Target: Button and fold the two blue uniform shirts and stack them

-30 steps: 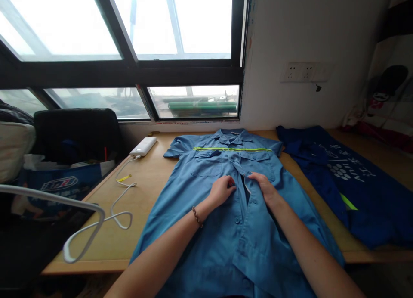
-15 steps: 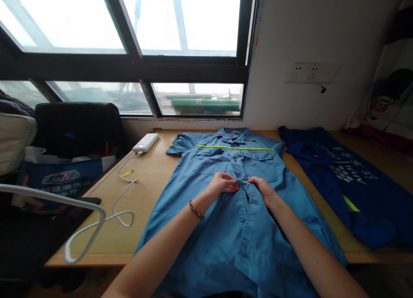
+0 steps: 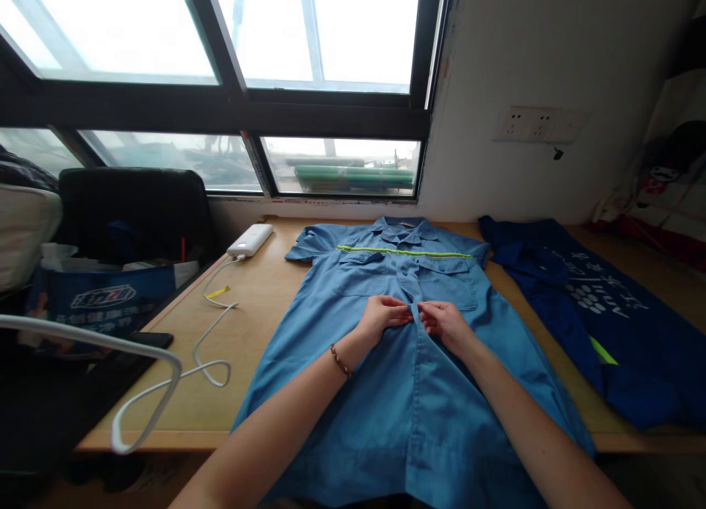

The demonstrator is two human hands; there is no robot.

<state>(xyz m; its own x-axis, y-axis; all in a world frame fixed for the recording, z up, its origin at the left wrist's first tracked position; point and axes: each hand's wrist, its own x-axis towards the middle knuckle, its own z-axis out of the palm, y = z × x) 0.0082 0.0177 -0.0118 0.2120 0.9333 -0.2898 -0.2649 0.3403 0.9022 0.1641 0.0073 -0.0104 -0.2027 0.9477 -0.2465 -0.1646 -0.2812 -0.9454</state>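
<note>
A blue short-sleeved work shirt lies front side up, its collar toward the window and a yellow-green stripe across the chest. At the middle of its front placket, just below the two chest pockets, my left hand pinches the fabric edge. My right hand is closed on the same placket from the other side, fingertips almost touching those of the left. Any button between the fingers is hidden. A beaded bracelet circles my left wrist.
The wooden table carries a white power bank with a looping white cable at left. A dark blue printed garment lies at right. Left of the table are a black chair and a blue bag.
My right hand has shifted slightly left, bringing the right placket edge over the left one. The gap and the lower button seen before are now covered.
</note>
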